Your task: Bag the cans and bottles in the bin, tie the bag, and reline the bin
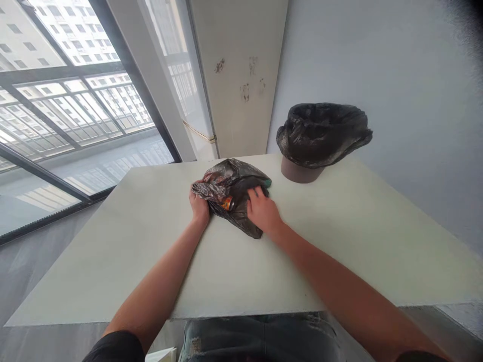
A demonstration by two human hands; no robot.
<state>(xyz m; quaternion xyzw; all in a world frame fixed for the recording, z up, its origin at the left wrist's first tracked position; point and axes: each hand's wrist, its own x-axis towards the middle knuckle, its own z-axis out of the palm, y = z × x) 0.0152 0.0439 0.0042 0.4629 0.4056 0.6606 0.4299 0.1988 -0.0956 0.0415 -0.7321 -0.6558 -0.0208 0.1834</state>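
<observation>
A black plastic bag (241,173) lies on the white table, its mouth turned toward me. Inside the opening an orange can (228,203) shows one metal end, and reddish shapes show dimly through the thin film. My left hand (199,207) grips the bag's left edge, with most of its fingers hidden by the plastic. On the right side, my right hand (262,210) is bent over the bag's rim, fingers curled onto the plastic and thumb toward the opening. A bit of green shows at the bag's right edge, just beyond those fingers.
A brown bin (300,171) lined with another black bag (324,133) stands at the back right of the table (124,241), close to the grey wall. Glass doors and a balcony railing are on the left. The table's front edge runs just before my legs.
</observation>
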